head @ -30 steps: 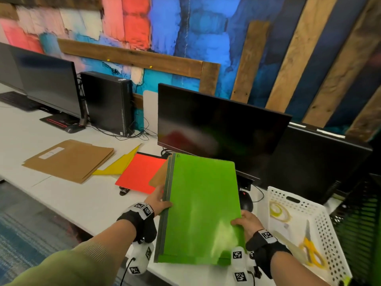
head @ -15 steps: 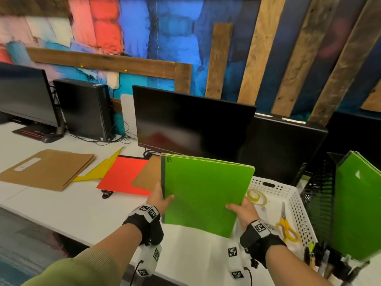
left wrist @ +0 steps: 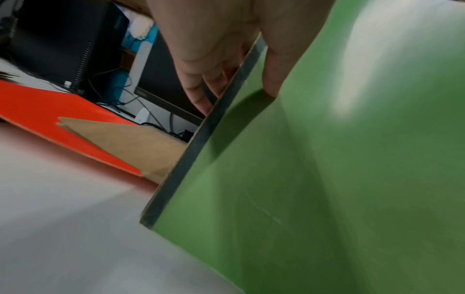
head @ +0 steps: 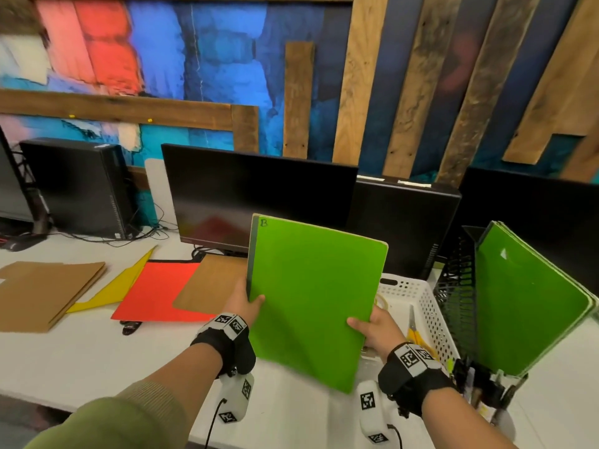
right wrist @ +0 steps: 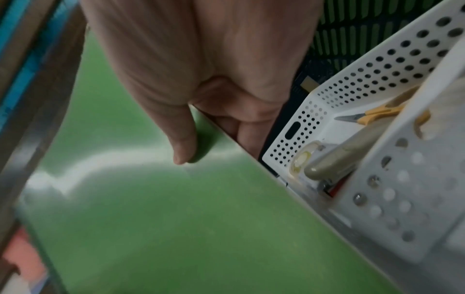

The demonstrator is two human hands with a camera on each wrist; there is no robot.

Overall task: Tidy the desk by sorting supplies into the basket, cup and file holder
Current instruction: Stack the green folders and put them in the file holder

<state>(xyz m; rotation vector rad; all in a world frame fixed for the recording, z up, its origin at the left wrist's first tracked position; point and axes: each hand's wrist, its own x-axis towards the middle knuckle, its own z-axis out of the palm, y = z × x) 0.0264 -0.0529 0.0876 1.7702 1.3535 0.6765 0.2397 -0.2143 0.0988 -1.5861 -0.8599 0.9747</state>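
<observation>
- Head view: we hold the green notebook [head: 311, 296] upright mid-frame, long axis near vertical, left hand [head: 243, 305] and right hand [head: 376, 330] pinching its side edges; the file holder [head: 460, 286] stands at right, nearer our right hand.
- Left wrist: thumb in front, fingers [left wrist: 201, 87] behind the spine.
- Right wrist: our thumb [right wrist: 181, 143] presses the cover beside the white basket [right wrist: 352, 83].

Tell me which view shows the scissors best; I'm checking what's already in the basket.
The right wrist view: the scissors lie unobstructed in the white basket, blades and yellow handles visible. The head view shows them partly hidden behind the right hand. The left wrist view misses them.
</observation>
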